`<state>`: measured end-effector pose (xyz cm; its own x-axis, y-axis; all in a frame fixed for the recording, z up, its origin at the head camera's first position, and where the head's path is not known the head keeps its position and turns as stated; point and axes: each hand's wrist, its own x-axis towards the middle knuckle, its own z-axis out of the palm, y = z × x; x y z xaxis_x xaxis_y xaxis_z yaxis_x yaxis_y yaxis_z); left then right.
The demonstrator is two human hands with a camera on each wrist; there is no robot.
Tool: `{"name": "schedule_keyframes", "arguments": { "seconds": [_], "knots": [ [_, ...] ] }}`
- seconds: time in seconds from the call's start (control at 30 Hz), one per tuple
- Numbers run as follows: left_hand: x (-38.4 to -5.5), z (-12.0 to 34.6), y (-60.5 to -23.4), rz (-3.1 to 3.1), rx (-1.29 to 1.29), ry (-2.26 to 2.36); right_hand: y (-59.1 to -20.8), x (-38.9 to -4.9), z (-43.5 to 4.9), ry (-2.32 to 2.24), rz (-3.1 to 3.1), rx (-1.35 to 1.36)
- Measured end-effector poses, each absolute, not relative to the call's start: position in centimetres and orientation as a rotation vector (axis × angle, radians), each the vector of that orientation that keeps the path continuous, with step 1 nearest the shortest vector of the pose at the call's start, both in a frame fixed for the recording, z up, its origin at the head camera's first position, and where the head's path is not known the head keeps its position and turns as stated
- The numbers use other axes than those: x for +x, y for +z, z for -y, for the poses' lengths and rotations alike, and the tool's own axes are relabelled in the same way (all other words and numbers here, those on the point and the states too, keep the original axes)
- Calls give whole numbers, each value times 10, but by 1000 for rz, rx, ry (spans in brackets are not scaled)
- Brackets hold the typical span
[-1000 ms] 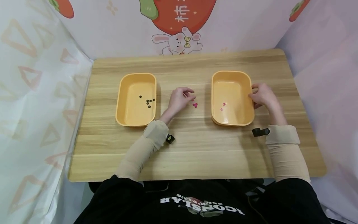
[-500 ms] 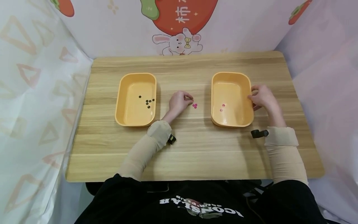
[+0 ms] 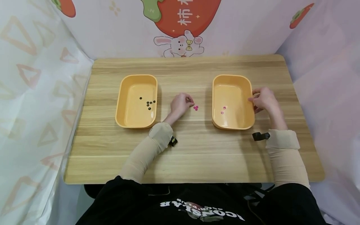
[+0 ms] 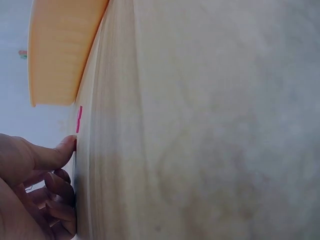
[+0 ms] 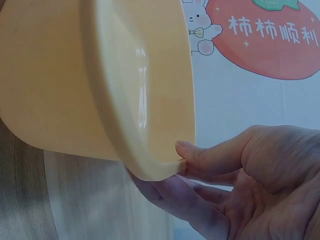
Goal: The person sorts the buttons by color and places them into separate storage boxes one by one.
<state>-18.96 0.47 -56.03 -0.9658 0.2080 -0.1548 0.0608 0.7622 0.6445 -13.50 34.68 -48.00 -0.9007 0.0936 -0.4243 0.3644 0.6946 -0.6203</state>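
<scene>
My left hand (image 3: 180, 104) reaches down to the table between two boxes, its thumb and fingertips at the wood beside several small pink button-like discs (image 3: 196, 108). In the left wrist view the thumb tip meets the table just short of the discs (image 4: 79, 119), with the other fingers curled behind it. I cannot tell whether a disc is between those fingertips. My right hand (image 3: 264, 99) pinches the rim of the right-hand yellow box (image 3: 233, 125), thumb inside and fingers under the outside of the rim (image 5: 150, 172). Two pink discs (image 3: 224, 108) lie in that box.
A second yellow box (image 3: 135, 123) stands to the left, holding several small black discs (image 3: 149, 108). Both boxes rest on a wooden table (image 3: 194, 162). A patterned wall (image 3: 242, 34) closes off the back, with pale hanging sheets at both sides.
The left hand has lowered its fingertips to the table and now covers the spot where a pink disc showed near them. The right hand keeps its hold on the box.
</scene>
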Motion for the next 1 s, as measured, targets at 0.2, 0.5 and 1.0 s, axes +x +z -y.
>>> {"name": "schedule_keyframes", "arguments": {
  "seconds": [0.2, 0.5, 1.0],
  "knots": [
    [-186, -4, -563, -2762, 210, 1007, -482, -134, -347, -1040, -2562, 355],
    [-181, 0, -565, -2563, 299, 1574, -488, -131, -350, -1042, -2535, 344],
    [-180, 6, -552, -2203, 238, 1924, -479, -129, -352, -1145, -2395, 338]
  ]
}}
